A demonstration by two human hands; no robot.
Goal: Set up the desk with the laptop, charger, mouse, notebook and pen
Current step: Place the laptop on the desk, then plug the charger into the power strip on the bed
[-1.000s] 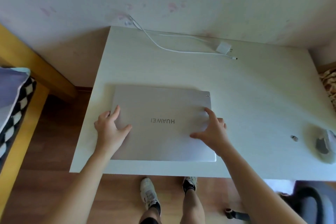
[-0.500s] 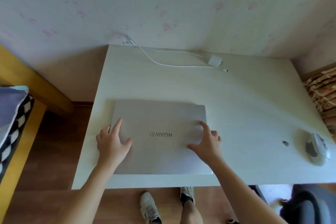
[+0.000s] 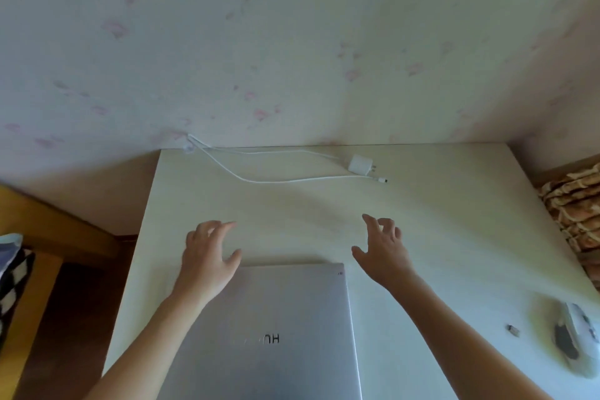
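neither grip holds anything. in the head view, the only one, the left hand (image 3: 207, 256) hangs with fingers spread wide over the far left corner of the laptop (image 3: 276, 318), and i cannot tell whether the palm touches the lid. the right hand (image 3: 383, 250) is just as wide, fingers curled, above bare bench (image 3: 454, 221) just beyond the laptop's far right corner, apart from it.

the laptop lies shut and flat at lower centre of the frame, lid up, its near edge out of view below. the charger (image 3: 359, 164) sits near the top of the bench by the wall, its white cable (image 3: 259, 178) looping left to the bench's upper left corner and back, with the free plug end lying beside the adapter. the mouse (image 3: 578, 341) rests at the lower right edge of the frame, a small dark bit (image 3: 513, 330) left of it. no notebook or pen shows.

my reading: the laptop is stiff, fairly heavy for its thinness, and smooth metal that slides easily on this surface. it is best taken by both side edges, or opened with a thumb under the front lip while the other hand steadies the base; the lid and hinge are the fragile part. the cable is light and limp, so lift it by the plug or adapter.
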